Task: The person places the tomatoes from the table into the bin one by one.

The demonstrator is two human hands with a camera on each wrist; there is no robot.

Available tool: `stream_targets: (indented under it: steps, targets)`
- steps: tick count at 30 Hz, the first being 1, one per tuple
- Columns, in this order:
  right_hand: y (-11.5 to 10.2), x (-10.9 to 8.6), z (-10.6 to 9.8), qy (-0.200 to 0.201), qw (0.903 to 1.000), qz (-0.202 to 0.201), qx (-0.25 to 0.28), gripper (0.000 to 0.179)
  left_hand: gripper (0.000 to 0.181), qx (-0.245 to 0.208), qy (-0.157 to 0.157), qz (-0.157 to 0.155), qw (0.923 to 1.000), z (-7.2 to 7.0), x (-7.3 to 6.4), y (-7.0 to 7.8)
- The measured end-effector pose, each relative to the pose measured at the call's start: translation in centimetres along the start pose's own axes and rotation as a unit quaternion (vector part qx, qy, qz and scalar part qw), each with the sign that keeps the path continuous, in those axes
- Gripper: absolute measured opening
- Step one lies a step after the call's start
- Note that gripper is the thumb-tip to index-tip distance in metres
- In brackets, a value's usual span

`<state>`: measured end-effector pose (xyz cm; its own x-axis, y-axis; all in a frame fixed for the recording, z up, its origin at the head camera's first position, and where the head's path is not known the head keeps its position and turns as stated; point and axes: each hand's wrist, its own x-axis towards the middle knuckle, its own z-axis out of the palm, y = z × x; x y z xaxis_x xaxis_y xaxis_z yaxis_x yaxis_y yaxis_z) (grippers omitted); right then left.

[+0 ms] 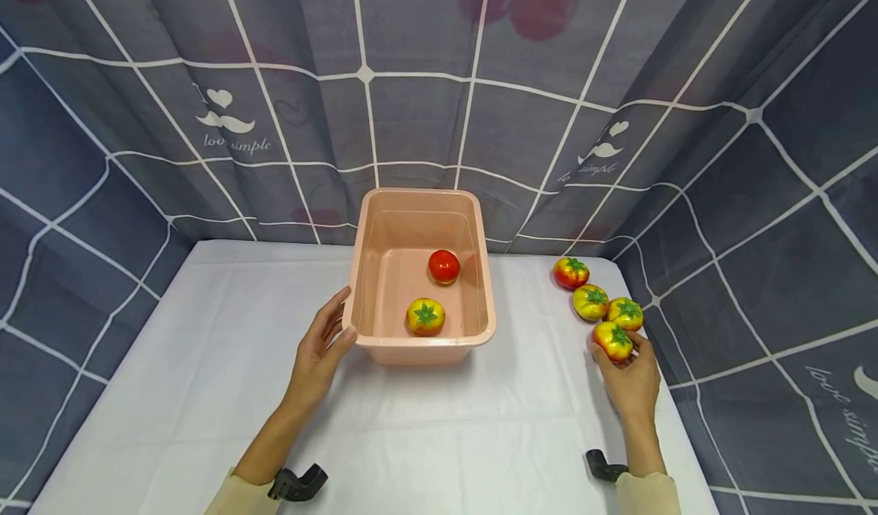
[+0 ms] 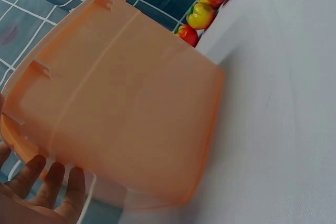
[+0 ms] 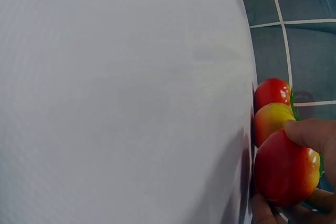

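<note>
The person's right hand [image 1: 632, 382] grips a yellow-and-red tomato [image 1: 610, 340], the thumb on its left side and the fingers on its right, its green leafy top facing up. Just beyond those fingers three more tomatoes sit close together near the edge of the white-covered desk [image 1: 439, 439]: a mostly yellow tomato [image 1: 625, 315] straight ahead, a second yellow tomato [image 1: 588, 304] to the left of it, and a redder tomato [image 1: 568, 274] farthest off.

Well to the left, the left hand [image 1: 317, 356] has its fingers relaxed and spread, touching the outside of a peach-coloured tub [image 1: 418, 342] at the near end of its left side. The tub stands upright on the desk. Inside it, to the right of the left fingers, a leafy-topped yellow tomato [image 1: 424, 321] lies towards the near end; a plain red tomato [image 1: 443, 268] lies beyond that one and slightly farther right, the two well apart. Beyond the tub and both sets of fingers hangs a grey-blue checked curtain [image 1: 411, 119]
</note>
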<state>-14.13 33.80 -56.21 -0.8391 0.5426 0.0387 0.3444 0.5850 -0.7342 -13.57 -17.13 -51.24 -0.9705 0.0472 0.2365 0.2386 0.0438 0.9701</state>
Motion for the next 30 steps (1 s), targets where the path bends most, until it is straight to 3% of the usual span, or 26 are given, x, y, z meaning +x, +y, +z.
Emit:
stream_targets:
  steps: [9, 21, 30]
  targets:
    - [-1.9, 0.2, -0.5, 0.020, 0.9995, -0.020, 0.018, 0.084, 0.064, -0.001, -0.002, -0.001, 1.0000, 0.0, 0.0, 0.2]
    - [-6.6, 0.5, -1.1, 0.090, 0.9887, -0.096, 0.071, 0.074, 0.063, 0.007, 0.004, 0.001, 1.0000, 0.0, -0.2, -0.3]
    - [-8.1, 0.5, -2.5, 0.107, 0.9846, -0.098, 0.098, 0.075, 0.063, 0.004, 0.007, -0.007, 0.9999, 0.2, -0.2, -0.2]
